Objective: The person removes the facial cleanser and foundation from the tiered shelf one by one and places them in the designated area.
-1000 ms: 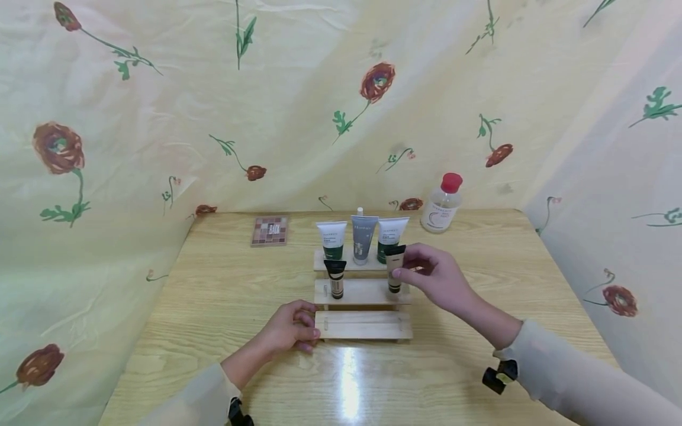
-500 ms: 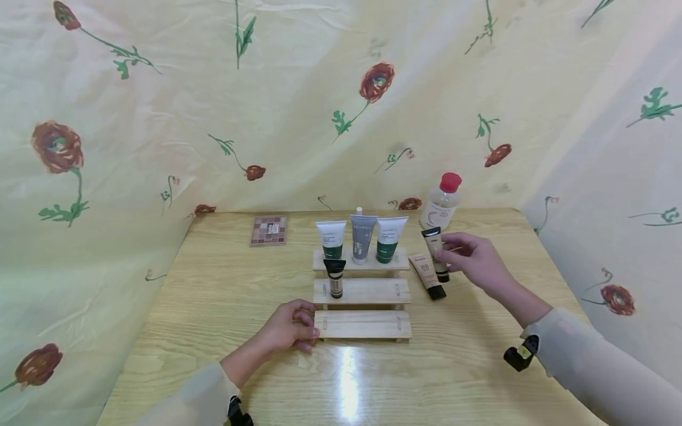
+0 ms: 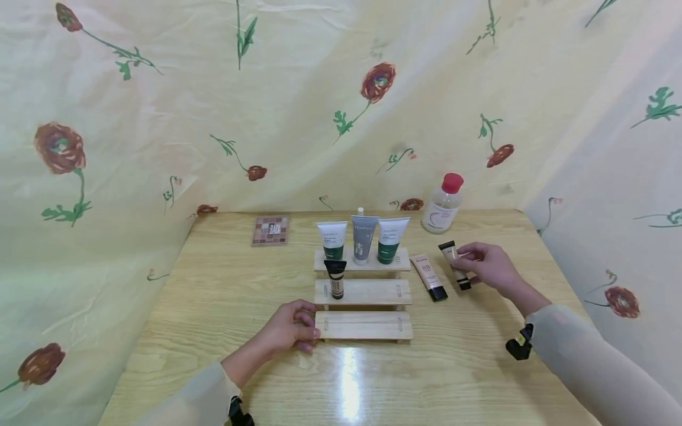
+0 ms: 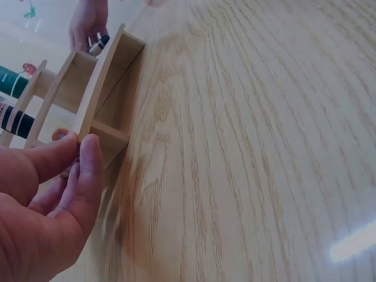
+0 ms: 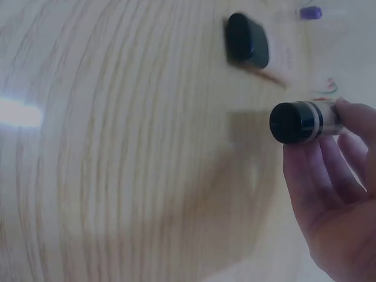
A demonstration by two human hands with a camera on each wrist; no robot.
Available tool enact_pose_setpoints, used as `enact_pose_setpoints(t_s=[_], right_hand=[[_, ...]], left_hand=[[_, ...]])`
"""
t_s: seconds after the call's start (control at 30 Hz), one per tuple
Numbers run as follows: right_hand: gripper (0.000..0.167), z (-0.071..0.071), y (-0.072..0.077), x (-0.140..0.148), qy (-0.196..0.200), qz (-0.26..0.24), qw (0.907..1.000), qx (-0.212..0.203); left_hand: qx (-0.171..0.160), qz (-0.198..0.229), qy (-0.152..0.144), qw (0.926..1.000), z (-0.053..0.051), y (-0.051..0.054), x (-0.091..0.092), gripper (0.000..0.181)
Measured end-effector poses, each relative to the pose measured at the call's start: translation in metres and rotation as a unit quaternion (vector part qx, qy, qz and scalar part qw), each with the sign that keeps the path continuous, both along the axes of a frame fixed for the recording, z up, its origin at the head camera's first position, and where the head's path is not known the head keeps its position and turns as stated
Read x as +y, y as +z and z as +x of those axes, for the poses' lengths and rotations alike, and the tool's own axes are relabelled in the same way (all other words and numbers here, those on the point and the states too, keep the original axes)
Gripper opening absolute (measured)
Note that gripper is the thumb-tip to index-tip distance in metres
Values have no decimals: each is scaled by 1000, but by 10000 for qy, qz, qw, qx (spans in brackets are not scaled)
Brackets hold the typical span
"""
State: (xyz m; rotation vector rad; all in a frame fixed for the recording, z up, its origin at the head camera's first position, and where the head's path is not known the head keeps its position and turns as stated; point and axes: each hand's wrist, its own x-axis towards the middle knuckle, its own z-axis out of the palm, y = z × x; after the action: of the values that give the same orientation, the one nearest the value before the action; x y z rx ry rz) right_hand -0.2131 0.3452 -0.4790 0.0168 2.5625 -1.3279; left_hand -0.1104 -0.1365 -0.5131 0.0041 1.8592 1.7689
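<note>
A flowered cloth [image 3: 298, 94] fills the upper part of the head view, and below it the wooden table [image 3: 213, 331] spreads across the lower part. At the centre stands a three-tier rack [image 3: 367, 333]. To the lower left of centre, the left hand [image 3: 290, 327] pinches the near left end of the rack's lowest shelf between thumb and fingers, just as it did a second ago.

The right hand [image 3: 491, 269], right of centre, has moved away from the middle shelf. It holds a slim tube [image 3: 450, 254] in a narrow pinch, its black crimped end tilted up and its black cap low; whether the cap touches the table I can't quite tell. That tube was over the middle shelf's right end a second ago; now it is off the rack, beside the BB tube [image 3: 428, 278], which lies on the table.

A red-capped bottle [image 3: 441, 207] stands near the table's back edge, upper right of centre. The top shelf carries a grey tube [image 3: 364, 236] between two white-and-green tubes [image 3: 392, 239]. A flat palette [image 3: 270, 231] lies upper left of centre. With the slim tube gone, the middle shelf bears only a small black-topped tube [image 3: 336, 279], upright at its left end.
</note>
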Motion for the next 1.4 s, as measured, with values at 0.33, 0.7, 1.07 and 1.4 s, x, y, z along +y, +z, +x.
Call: enact_pose_setpoints(t_s=[0.33, 0.7, 1.07, 1.4], right_hand=[[55, -6, -26, 5, 26, 83, 9997, -240], [50, -6, -26, 0, 75, 364, 9988, -324], [51, -5, -23, -3, 161, 568, 9976, -359], [50, -1, -8, 0, 322, 669, 9969, 240]], left_hand=[[17, -29, 28, 10000, 0, -1, 0, 53], [-7, -79, 25, 10000, 0, 0, 1, 53], [-10, -89, 35, 10000, 1, 0, 1, 54], [61, -57, 26, 10000, 0, -2, 0, 54]])
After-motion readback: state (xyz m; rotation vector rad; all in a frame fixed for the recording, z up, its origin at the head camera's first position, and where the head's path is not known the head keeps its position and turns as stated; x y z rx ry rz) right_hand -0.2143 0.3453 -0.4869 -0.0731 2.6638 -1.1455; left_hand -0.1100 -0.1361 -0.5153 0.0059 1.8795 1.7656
